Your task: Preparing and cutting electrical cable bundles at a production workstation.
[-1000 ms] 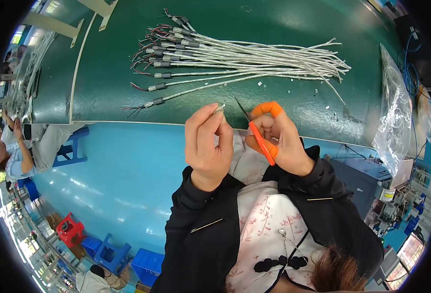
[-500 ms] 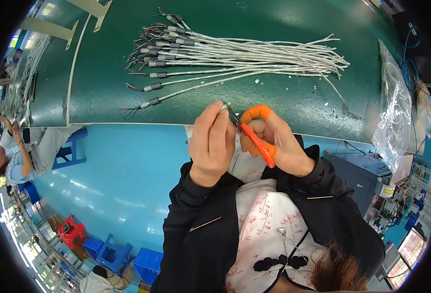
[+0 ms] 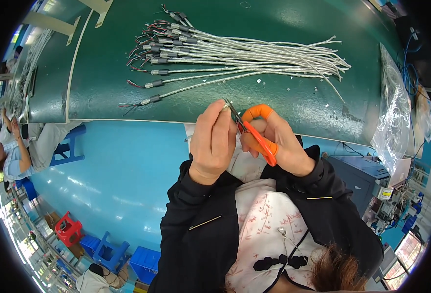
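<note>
The bundle of cables (image 3: 235,53) lies on the table (image 3: 283,19), across its middle, with the connector ends toward the left edge. Small scraps (image 3: 293,88) lie on the table just before the bundle. A plastic bag (image 3: 393,117) lies at the right edge. Both hands (image 3: 215,141) (image 3: 279,141), with the scissors (image 3: 249,132) between them, are at the near edge.

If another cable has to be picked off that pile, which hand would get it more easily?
Probably the left hand. Its fingers pinch only something small at the scissor tips, while the right hand is wrapped round the orange-handled scissors. The cable bundle also spreads toward the left side.
</note>
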{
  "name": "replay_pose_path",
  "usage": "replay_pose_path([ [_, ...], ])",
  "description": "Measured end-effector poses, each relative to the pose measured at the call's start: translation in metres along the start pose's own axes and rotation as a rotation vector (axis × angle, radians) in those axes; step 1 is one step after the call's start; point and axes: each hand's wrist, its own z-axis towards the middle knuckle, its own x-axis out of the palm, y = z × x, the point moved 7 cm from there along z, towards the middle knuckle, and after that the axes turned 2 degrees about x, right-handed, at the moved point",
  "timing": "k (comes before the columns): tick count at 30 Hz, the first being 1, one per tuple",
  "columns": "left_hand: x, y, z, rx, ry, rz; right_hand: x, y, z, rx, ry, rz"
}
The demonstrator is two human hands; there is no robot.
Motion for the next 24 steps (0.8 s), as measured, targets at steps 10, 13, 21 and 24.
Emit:
replay_pose_path([
  [10,-0.002,0.000,-0.002,0.025,0.013,-0.009,-0.001,-0.005,0.001,0.014,0.048,-0.045],
  [13,-0.006,-0.001,-0.002,-0.061,0.003,-0.053,0.002,-0.008,0.000,0.023,0.052,-0.080],
  [21,-0.007,0.015,-0.001,-0.510,-0.059,-0.421,0.000,-0.004,-0.003,-0.018,-0.076,-0.308],
  [24,-0.015,0.010,0.007,-0.441,-0.179,-0.389,-0.015,-0.012,-0.007,0.071,-0.155,-0.354],
])
